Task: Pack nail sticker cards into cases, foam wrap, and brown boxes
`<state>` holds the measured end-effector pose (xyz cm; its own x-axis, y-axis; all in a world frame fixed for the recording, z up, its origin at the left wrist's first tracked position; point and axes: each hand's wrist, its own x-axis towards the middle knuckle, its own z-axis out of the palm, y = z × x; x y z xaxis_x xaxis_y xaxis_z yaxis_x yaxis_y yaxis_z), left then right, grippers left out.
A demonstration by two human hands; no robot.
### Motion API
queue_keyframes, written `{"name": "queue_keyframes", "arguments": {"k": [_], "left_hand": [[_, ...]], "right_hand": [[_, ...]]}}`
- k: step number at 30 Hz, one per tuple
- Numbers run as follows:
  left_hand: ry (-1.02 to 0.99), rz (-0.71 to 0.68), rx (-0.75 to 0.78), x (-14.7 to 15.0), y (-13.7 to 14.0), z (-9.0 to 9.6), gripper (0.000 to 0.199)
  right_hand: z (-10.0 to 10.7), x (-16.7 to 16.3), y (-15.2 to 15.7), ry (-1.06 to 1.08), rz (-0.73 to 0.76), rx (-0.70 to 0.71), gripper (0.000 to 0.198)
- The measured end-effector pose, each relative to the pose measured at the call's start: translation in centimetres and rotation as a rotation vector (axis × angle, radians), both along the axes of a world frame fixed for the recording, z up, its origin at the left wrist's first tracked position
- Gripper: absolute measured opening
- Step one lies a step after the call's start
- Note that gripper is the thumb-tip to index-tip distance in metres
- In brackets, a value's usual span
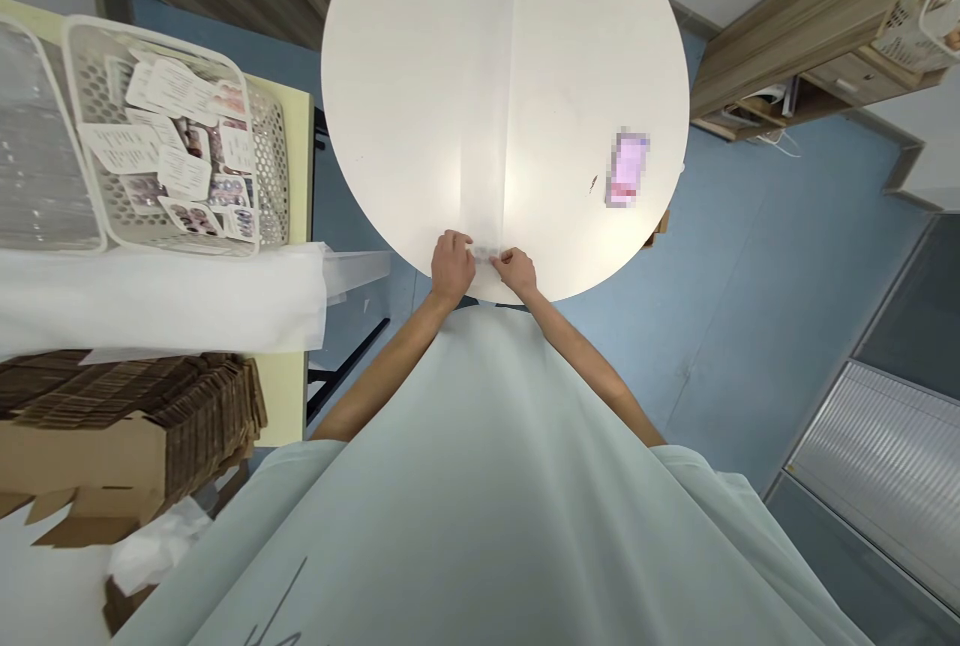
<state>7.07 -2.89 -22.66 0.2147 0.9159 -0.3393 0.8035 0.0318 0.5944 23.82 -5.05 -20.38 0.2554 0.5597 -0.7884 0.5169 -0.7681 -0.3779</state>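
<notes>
In the head view, a translucent strip lies along the round white table, a small clear packet on its near end. The right hand pinches the packet's right edge; the left hand rests alongside, whether its grip is closed I cannot tell.

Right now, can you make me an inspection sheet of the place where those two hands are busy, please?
Surface: round white table, bearing a long translucent strip.
Job's things: the strip, with a small clear-looking item at its near end; too small to identify.
Clutter: pixelated pink rectangle on the table's right side, small dark mark beside it.
Hands: left hand and right hand flank the small item; firmness of grip can't be told.
Cables: thin white cord near the wooden cabinet.
Surroundings: basket of cards, white roll, stacked cardboard on the left.
</notes>
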Motion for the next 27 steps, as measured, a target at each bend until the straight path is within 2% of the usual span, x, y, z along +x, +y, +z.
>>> {"name": "queue_keyframes", "arguments": {"k": [3,5,12,15,18,20,22,25,27], "left_hand": [[-0.133,-0.316,0.079,-0.4,-0.7,-0.2,0.038],[-0.16,-0.443,0.061,-0.9,-1.1,-0.3,0.041],[-0.107,-0.644,0.017,-2.4,-1.3,-0.5,0.078],[-0.064,-0.641,-0.006,-2.2,-0.9,-0.4,0.076],[-0.057,-0.596,-0.039,-1.6,-0.4,-0.2,0.079],[-0.062,-0.565,-0.061,-1.2,0.0,0.0,0.081],[-0.074,-0.531,-0.084,-1.0,0.2,0.3,0.082],[-0.097,-0.464,-0.123,-0.8,0.6,0.9,0.081],[-0.106,-0.417,-0.155,-0.8,0.9,1.5,0.075]], "right_hand": [[-0.1,0.1,0.0,0.012,-0.006,0.005,0.022],[-0.1,0.3,0.1,0.029,-0.013,0.007,0.022],[0.1,1.1,0.7,0.106,-0.054,-0.016,0.024],[0.2,1.5,1.1,0.14,-0.07,-0.041,0.025],[0.7,1.8,1.4,0.135,0.005,-0.057,0.026],[1.3,2.1,1.4,0.054,0.126,-0.011,0.024],[1.9,2.4,1.4,-0.05,0.288,0.095,0.026],[2.7,2.9,1.2,-0.078,0.547,0.252,0.055],[2.9,3.3,1.2,-0.03,0.679,0.282,0.068]]}}
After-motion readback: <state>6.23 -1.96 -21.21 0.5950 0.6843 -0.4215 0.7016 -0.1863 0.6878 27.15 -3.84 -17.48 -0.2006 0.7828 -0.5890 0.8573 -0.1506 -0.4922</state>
